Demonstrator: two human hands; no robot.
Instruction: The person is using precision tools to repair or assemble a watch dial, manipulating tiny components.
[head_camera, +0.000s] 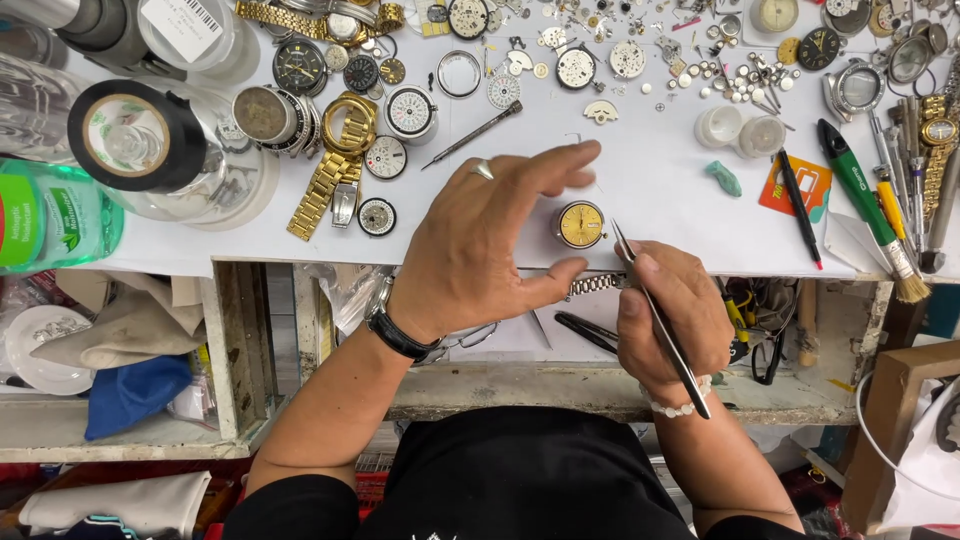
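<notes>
1. A wristwatch (581, 224) with a round gold dial lies near the front edge of the white worktop (650, 190); its metal bracelet (598, 284) trails over the edge, partly hidden
2. The left hand (480, 240) arches over the watch, fingers spread; its thumb touches the bracelet and its index finger stretches above the dial, blurred at the tip. Whether it truly clamps the case is hard to tell
3. The right hand (670, 320) is closed around slim tweezers (660, 320), whose point sits just beside the dial's right rim
4. A green-handled brush (865, 205) lies well to the right
5. A gold bracelet watch (335, 165) lies to the left amid loose dials
6. A black tape roll (135, 135) sits far left, with bottles beyond cut off
</notes>
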